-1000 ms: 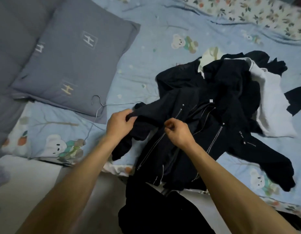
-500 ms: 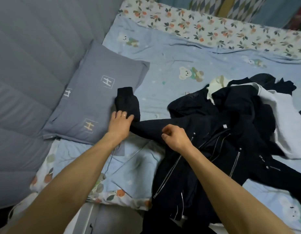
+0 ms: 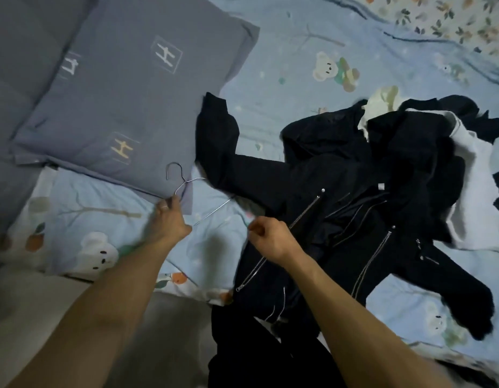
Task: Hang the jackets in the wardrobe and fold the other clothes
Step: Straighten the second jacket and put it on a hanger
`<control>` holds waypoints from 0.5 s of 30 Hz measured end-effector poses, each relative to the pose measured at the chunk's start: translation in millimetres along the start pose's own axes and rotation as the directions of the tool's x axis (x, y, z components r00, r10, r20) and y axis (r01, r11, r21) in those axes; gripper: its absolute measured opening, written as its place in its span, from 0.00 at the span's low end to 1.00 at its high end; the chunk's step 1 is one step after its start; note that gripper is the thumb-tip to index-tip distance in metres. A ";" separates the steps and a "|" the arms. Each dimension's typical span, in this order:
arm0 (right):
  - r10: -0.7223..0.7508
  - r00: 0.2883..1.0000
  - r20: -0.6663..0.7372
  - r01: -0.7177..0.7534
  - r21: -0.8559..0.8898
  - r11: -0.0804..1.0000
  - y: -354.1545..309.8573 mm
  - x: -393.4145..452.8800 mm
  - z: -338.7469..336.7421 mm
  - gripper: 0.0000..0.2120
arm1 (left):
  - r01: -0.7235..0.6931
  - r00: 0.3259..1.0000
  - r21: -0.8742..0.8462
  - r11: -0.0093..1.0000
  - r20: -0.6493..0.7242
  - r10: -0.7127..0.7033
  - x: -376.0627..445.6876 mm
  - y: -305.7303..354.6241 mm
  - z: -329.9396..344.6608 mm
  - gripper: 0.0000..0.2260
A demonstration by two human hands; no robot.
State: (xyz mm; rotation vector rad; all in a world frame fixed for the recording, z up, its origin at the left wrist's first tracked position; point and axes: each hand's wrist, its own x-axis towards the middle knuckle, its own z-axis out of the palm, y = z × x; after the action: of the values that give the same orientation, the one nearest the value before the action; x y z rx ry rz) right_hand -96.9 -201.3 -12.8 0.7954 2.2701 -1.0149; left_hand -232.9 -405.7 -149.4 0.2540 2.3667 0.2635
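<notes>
bedroom | bed sheet (image 3: pixel 284 68) with bears | pillow (image 3: pixel 125 88)

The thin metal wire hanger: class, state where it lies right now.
The thin metal wire hanger lies left of centre, its hook on the grey pillow's corner, gripped by the left hand, beside the black zipped jacket.

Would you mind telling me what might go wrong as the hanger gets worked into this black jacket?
The wire hanger is thin, and the left hand holds it only near the neck, so it may twist under the jacket. One sleeve is spread toward the pillow and could slip off the hanger. The jacket partly lies on the clothes pile, so lifting may drag it.
</notes>
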 end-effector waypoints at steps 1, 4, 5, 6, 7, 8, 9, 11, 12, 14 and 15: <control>0.000 1.000 0.003 0.000 0.017 1.000 -2.2 2.8 0.6 0.10 | 0.010 1.000 -0.022 1.000 0.007 -0.010 3.1 1.6 6.5 0.46; 0.008 1.000 -0.003 -0.008 0.004 1.000 -3.8 11.2 3.0 0.10 | 0.067 0.997 -0.031 0.997 -0.035 -0.068 9.6 9.2 27.3 0.53; 0.011 1.000 -0.002 -0.011 -0.004 1.000 -2.1 15.1 4.7 0.09 | 0.087 0.994 0.012 0.996 -0.072 -0.085 10.1 11.6 34.3 0.53; 0.012 1.000 0.002 -0.011 -0.019 1.000 -0.2 18.2 7.4 0.09 | 0.103 0.989 0.056 0.993 -0.111 -0.097 10.0 12.9 41.3 0.52; 0.008 1.000 0.011 -0.008 -0.033 0.999 1.6 20.6 9.2 0.09 | 0.115 0.985 0.086 0.990 -0.139 -0.103 9.1 14.4 46.2 0.51; 0.004 1.000 0.023 -0.003 -0.057 0.998 2.3 22.6 11.2 0.09 | 0.123 0.983 0.108 0.987 -0.150 -0.106 8.1 14.3 50.1 0.50; -0.003 1.000 0.027 0.005 -0.073 0.997 3.6 24.6 12.8 0.10 | 0.127 0.984 0.128 0.984 -0.137 -0.110 6.1 14.0 50.8 0.51; -0.002 1.000 0.031 0.005 -0.088 0.996 4.6 27.1 15.0 0.10 | 0.144 0.987 0.135 0.980 -0.094 -0.132 -0.4 10.1 49.8 0.54; -0.002 0.999 0.037 0.006 -0.101 0.995 3.2 26.7 16.0 0.11 | 0.163 0.985 0.118 0.980 -0.083 -0.154 -4.8 5.7 49.0 0.55; -0.038 0.998 0.055 0.047 -0.175 0.983 -0.1 21.9 17.9 0.11 | 0.201 0.979 0.109 0.974 -0.068 -0.194 -21.7 -6.3 46.0 0.56; -0.069 0.996 0.061 0.082 -0.255 0.964 0.2 22.2 17.4 0.12 | 0.198 0.980 0.110 0.974 -0.050 -0.193 -27.6 -11.1 47.9 0.56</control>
State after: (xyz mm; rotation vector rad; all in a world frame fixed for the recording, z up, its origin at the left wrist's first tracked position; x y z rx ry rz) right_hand -108.3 -208.3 -37.7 0.5707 2.3403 -0.7424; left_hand -181.2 -417.9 -168.4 0.0688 2.4282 0.0387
